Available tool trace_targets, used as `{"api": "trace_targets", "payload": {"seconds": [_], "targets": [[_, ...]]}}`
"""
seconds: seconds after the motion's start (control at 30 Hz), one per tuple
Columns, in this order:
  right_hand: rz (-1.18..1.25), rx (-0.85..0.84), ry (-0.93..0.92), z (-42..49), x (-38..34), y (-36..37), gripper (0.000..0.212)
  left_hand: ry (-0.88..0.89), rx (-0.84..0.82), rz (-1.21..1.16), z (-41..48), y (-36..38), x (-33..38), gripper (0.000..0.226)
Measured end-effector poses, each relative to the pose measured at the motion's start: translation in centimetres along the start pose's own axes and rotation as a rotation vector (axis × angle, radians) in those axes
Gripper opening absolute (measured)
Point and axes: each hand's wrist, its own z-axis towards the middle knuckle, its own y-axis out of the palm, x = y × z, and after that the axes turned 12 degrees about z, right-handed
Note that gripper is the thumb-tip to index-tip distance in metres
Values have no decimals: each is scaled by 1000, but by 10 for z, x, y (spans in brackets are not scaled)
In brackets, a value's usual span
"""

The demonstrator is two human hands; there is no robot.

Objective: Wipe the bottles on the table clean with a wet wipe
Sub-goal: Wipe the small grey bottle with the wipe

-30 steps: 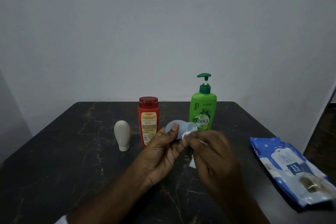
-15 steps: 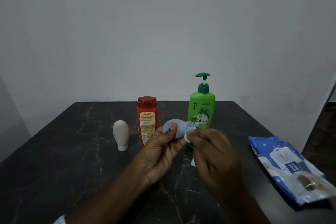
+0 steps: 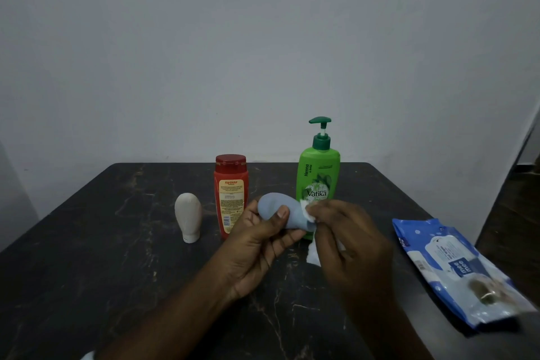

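Note:
My left hand [image 3: 257, 245] grips a small blue-grey bottle [image 3: 277, 210] held sideways above the table, thumb across its body. My right hand [image 3: 347, 245] pinches a white wet wipe [image 3: 308, 210] against the bottle's right end; a loose tail of the wipe hangs below the hand. Behind the hands stand a red bottle [image 3: 230, 193] and a green pump bottle [image 3: 318, 172]. A small white bottle [image 3: 188, 216] stands cap-down to the left.
A blue pack of wet wipes [image 3: 458, 269] lies at the right edge of the dark marble table [image 3: 102, 257]. A plain wall rises behind the table's far edge. Dark floor shows at the far right.
The right hand has shifted the wipe slightly along the blue-grey bottle's end, and both hands rose a little. The other bottles and the pack have not moved.

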Motion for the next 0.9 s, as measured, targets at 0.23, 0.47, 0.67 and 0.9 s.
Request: {"api": "trace_targets", "payload": {"seconds": [0.23,0.47,0.67,0.9], "targets": [[92,-125,3,11,0,-15,21,51,23,96,2,-2,0,61],[234,-85,194,18,-4,-18,23,53,-16,136,2,-5,-3,58],[81,-233,-53,13,-5,-17,21,35,-27,115,4,-7,-6,62],[87,-233,71,16,6,-20,22,31,-11,123,6,-8,-7,66]]}}
